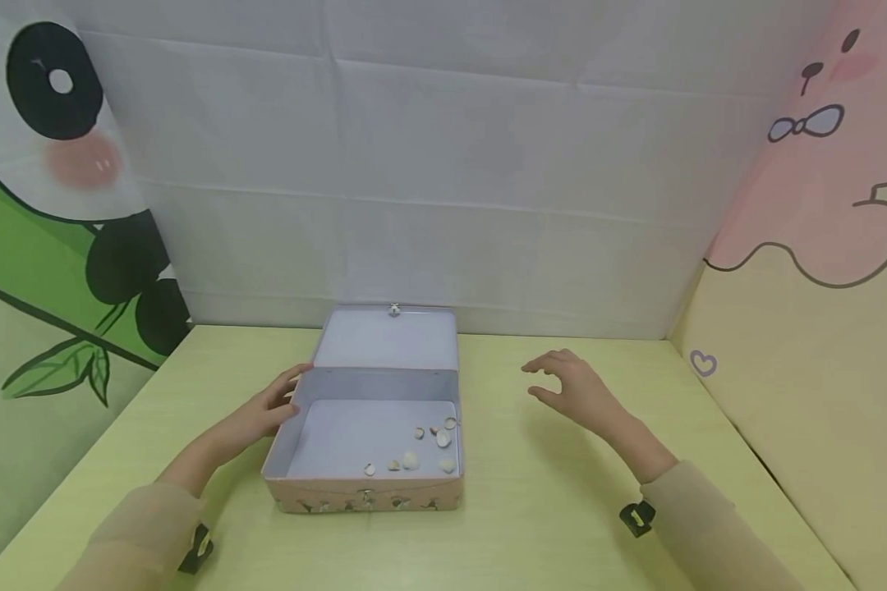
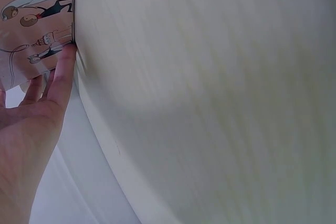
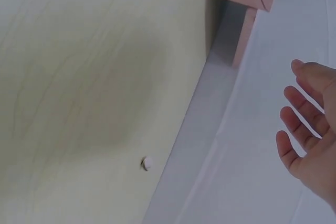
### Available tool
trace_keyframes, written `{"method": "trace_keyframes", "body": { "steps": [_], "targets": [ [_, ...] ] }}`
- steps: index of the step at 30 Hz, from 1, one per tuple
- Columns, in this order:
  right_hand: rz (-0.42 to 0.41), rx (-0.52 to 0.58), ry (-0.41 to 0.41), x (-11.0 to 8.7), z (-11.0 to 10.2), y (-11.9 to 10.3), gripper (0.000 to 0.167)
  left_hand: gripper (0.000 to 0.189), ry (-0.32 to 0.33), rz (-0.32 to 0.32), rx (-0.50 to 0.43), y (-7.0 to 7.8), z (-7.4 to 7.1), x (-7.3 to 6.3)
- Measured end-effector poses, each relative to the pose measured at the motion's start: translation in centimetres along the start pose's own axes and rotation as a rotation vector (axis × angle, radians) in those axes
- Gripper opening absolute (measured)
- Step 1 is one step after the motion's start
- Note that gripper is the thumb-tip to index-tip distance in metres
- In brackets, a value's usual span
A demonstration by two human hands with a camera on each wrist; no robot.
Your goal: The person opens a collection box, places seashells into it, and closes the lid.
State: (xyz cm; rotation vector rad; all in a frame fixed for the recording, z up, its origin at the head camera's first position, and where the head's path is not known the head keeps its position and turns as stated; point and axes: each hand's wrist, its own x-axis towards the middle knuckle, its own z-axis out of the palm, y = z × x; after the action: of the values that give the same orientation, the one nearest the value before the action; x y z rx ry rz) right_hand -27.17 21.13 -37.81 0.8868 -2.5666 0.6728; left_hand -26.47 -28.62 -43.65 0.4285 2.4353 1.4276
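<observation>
A pink tin box [image 1: 303, 496] with printed figures stands on the table, its lid [image 1: 386, 338] raised and leaning back. Several small seashells [image 1: 443, 438] lie on its pale floor, towards the right and front. My left hand [image 1: 251, 420] rests against the box's left side, fingertips near the hinge corner; in the left wrist view one extended finger touches the printed wall. To the right of the box, my right hand [image 1: 580, 392] hovers with fingers and thumb apart, holding nothing. One loose seashell [image 3: 147, 163] lies on the table in the right wrist view; the head view does not show it.
The pale yellow table [image 1: 517, 525] reaches to a white cloth backdrop [image 1: 443, 189] behind the box. Side panels with cartoon drawings flank it, a green one [image 1: 44, 460] at the left and a pink and cream one [image 1: 806, 328] at the right.
</observation>
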Motion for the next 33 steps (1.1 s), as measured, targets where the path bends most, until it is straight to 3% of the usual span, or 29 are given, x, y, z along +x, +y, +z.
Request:
{"method": "trace_keyframes", "body": {
  "steps": [9,18,33],
  "targets": [
    [0.155,-0.029,0.024,-1.3,0.7,4.0,0.032,0.062,-0.004,0.003,-0.007,-0.2,0.1,0.1],
    [0.254,-0.053,0.023,-2.8,1.6,7.3,0.032,0.062,-0.003,0.013,-0.017,-0.2,0.1,0.3],
    [0.364,-0.074,-0.172,-3.2,2.6,10.2,0.033,0.062,-0.002,0.016,-0.021,-1.0,0.0,0.7]
  ]
}}
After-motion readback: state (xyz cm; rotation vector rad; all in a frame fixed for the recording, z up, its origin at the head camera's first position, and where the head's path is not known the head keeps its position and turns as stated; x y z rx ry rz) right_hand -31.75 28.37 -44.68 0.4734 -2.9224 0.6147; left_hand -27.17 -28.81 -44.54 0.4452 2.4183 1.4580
